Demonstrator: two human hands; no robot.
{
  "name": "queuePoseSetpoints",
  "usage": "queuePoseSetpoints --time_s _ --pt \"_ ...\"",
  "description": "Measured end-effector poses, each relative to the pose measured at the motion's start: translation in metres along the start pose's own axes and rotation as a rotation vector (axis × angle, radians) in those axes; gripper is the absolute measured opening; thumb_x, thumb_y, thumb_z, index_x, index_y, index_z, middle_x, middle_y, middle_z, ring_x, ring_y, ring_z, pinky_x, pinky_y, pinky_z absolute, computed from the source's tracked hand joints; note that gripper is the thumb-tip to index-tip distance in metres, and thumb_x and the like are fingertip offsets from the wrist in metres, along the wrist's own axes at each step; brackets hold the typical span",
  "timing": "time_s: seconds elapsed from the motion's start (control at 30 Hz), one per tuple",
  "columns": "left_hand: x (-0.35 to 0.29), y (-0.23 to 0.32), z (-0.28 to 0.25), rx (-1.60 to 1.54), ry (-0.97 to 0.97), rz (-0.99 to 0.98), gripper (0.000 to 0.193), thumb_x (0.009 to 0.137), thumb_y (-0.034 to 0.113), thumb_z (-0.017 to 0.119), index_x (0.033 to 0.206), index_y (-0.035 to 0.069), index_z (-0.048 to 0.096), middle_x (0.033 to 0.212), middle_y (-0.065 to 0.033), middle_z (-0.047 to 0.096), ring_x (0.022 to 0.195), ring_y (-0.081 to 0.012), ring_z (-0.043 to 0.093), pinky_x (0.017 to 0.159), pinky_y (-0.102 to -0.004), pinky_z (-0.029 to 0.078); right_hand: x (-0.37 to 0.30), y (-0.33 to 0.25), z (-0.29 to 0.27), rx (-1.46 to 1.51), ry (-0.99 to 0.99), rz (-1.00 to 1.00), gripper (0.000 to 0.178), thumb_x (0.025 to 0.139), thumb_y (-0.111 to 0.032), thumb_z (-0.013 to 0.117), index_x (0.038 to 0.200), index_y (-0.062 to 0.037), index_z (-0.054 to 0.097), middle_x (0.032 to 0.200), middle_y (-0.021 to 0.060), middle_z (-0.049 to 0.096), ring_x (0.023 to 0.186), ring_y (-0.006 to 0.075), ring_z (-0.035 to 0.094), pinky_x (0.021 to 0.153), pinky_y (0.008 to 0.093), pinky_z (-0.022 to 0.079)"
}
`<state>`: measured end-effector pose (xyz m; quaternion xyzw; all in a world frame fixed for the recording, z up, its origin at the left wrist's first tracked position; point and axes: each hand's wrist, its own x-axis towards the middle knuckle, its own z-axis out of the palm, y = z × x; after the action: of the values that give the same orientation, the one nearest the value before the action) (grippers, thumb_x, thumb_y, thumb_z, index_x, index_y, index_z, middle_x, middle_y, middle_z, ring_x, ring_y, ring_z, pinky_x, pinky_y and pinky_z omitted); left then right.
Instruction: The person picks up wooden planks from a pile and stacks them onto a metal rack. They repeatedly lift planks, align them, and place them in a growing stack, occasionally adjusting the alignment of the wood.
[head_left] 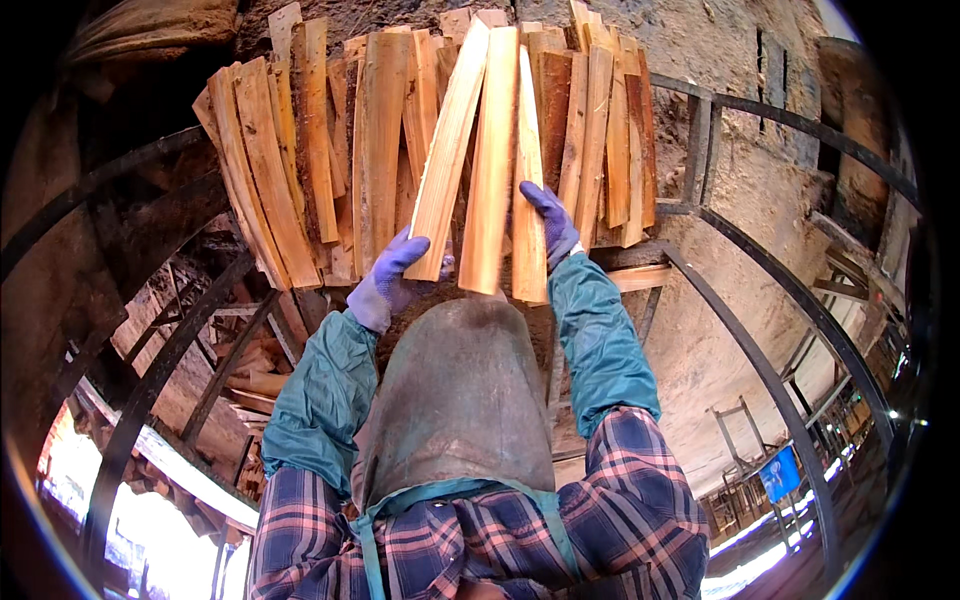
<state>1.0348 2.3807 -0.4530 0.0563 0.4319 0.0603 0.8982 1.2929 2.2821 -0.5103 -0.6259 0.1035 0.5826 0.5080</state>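
Three pale split wood pieces stick out in front of me over a row of upright wood pieces [382, 140]. My left hand [388, 282], in a purple glove, is closed around the lower end of the left wood piece [452, 160], its fingers partly hidden behind it. My right hand [551, 222], gloved alike, grips the side of the right wood piece [530, 220]. Between them leans the middle wood piece [492, 150], slightly blurred at its lower end. What supports that one from behind is hidden.
Dark metal frame bars [790, 120] curve around me on both sides. A rough earthen wall [690, 300] rises at the right. More split wood [255, 385] lies low on the left. My stiff dark apron [455, 390] stands out below the hands. A blue panel [780, 474] is far right.
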Motion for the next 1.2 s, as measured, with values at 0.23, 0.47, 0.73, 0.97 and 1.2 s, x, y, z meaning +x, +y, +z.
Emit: queuePoseSetpoints --time_s 0.23,0.47,0.73,0.97,1.2 --pt "0.02 -0.068 0.035 1.056 0.451 0.329 0.102 0.076 0.039 0.082 0.15 -0.002 0.025 0.147 -0.0229 0.038 0.133 -0.0306 0.042 0.112 -0.0365 0.035 -0.026 0.012 -0.03 -0.399 0.165 -0.432 0.08 0.079 -0.025 0.08 0.144 0.0022 0.041 0.133 0.0162 0.055 0.117 0.024 0.056 0.099 0.0348 0.045" --pt "0.021 -0.107 0.042 1.697 0.264 0.061 0.082 0.075 0.046 0.073 0.144 0.015 0.042 0.148 -0.0203 0.039 0.135 -0.041 0.039 0.11 -0.0464 0.035 -0.005 0.016 -0.02 -1.079 0.283 -0.557 0.075 0.076 -0.034 0.077 0.138 -0.0029 0.047 0.139 0.0223 0.049 0.129 0.039 0.047 0.109 0.0443 0.038" --pt "-0.04 -0.152 -0.033 1.497 0.41 0.09 0.055 0.084 0.039 0.062 0.128 0.008 0.057 0.122 -0.0197 0.063 0.114 -0.0377 0.058 0.098 -0.0437 0.046 -0.001 0.061 -0.046 -0.875 0.302 -0.182 0.075 0.079 -0.027 0.076 0.142 -0.0032 0.044 0.142 0.0204 0.049 0.131 0.0332 0.048 0.11 0.0387 0.038" --pt "-0.092 -0.189 -0.052 1.375 0.481 -0.042 0.047 0.084 0.036 0.063 0.122 0.009 0.062 0.116 -0.0193 0.066 0.106 -0.0359 0.064 0.092 -0.0429 0.05 0.005 0.065 -0.07 -0.891 0.314 -0.141 0.086 0.077 -0.025 0.079 0.148 -0.0036 0.036 0.145 0.0214 0.046 0.133 0.0323 0.047 0.109 0.0373 0.038" --pt "-0.146 -0.254 -0.083 0.994 0.455 0.08 0.049 0.084 0.036 0.066 0.124 0.007 0.062 0.116 -0.0193 0.067 0.107 -0.0317 0.065 0.093 -0.0386 0.05 -0.036 0.105 -0.066 -1.448 0.261 -0.099 0.068 0.078 -0.038 0.067 0.136 -0.0052 0.053 0.13 0.0226 0.059 0.122 0.0355 0.056 0.103 0.0404 0.044"
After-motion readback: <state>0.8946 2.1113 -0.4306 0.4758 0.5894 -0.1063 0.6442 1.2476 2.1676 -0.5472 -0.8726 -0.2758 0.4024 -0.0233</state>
